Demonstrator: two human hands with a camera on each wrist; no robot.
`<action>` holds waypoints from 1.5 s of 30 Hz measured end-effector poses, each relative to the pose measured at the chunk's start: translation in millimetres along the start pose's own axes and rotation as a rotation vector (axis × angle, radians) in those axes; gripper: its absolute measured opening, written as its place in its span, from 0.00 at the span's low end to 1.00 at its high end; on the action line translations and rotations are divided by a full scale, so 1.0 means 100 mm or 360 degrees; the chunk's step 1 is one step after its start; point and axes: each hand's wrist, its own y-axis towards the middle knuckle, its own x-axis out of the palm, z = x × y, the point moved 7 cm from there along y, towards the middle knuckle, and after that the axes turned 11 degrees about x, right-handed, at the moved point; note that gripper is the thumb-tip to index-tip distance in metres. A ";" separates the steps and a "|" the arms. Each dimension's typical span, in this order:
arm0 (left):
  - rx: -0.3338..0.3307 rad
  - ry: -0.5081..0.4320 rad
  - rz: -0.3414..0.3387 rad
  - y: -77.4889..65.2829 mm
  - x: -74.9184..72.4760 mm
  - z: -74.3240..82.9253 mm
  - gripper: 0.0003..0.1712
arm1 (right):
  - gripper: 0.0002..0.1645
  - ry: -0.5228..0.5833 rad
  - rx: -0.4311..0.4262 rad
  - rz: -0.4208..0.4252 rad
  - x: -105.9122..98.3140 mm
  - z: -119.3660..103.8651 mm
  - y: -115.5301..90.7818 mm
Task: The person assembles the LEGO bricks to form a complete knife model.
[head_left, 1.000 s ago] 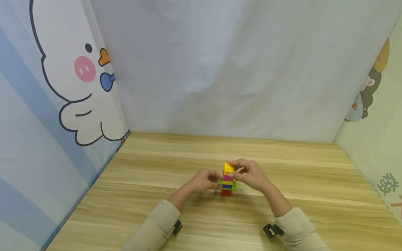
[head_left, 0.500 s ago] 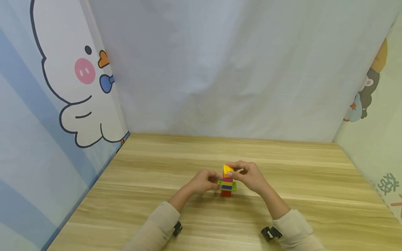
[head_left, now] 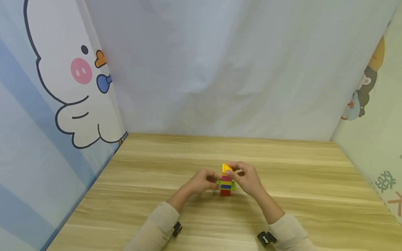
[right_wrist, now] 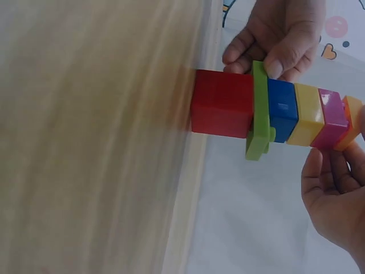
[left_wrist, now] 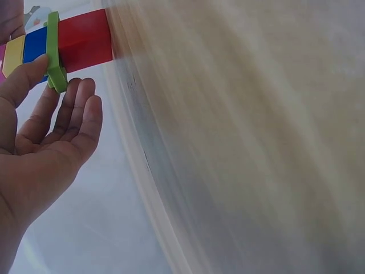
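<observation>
A tower of toy building bricks stands upright on the wooden table. From the bottom it has a red brick (right_wrist: pixel 222 104), a wider green plate (right_wrist: pixel 260 105), a blue brick (right_wrist: pixel 283 108), a yellow brick (right_wrist: pixel 308 114) and a pink brick (right_wrist: pixel 331 119). On top is a yellow-orange brick (head_left: pixel 225 168), slightly tilted, a pink stud showing beneath it in the right wrist view. My right hand (head_left: pixel 249 178) pinches this top brick between thumb and fingers. At the tower's left, my left hand (head_left: pixel 202 182) pinches the green plate's end, its thumb (left_wrist: pixel 31 74) beside the blue brick.
The wooden table (head_left: pixel 150 164) spreads around the tower, up to a pale cloth wall (head_left: pixel 213 69) at the back. Printed side walls flank it, a white cartoon figure (head_left: pixel 59 52) on the left one. Dark wrist devices (head_left: pixel 267 238) sit at the cuffs.
My right thumb has moved left across the front of the top brick, which now lines up more squarely over the pink one. My right forearm has shifted left; the left hand stays in place.
</observation>
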 end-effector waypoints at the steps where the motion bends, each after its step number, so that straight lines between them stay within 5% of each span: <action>1: -0.0005 -0.0006 0.0000 0.00 0.00 0.01 0.13 | 0.15 -0.0006 -0.0008 0.0009 0.00 -0.04 -0.02; 15: -0.0028 0.0011 0.0005 -0.03 -0.01 0.04 0.14 | 0.15 0.0052 -0.0009 0.0005 0.00 -0.07 -0.06; 29: -0.0069 -0.0050 -0.0008 -0.03 0.01 0.02 0.15 | 0.15 -0.0164 0.0029 -0.0051 -0.02 -0.18 -0.07; 45: -0.0041 -0.0068 0.0006 -0.03 0.02 0.03 0.15 | 0.16 -0.0090 0.0013 -0.0021 0.00 -0.12 -0.09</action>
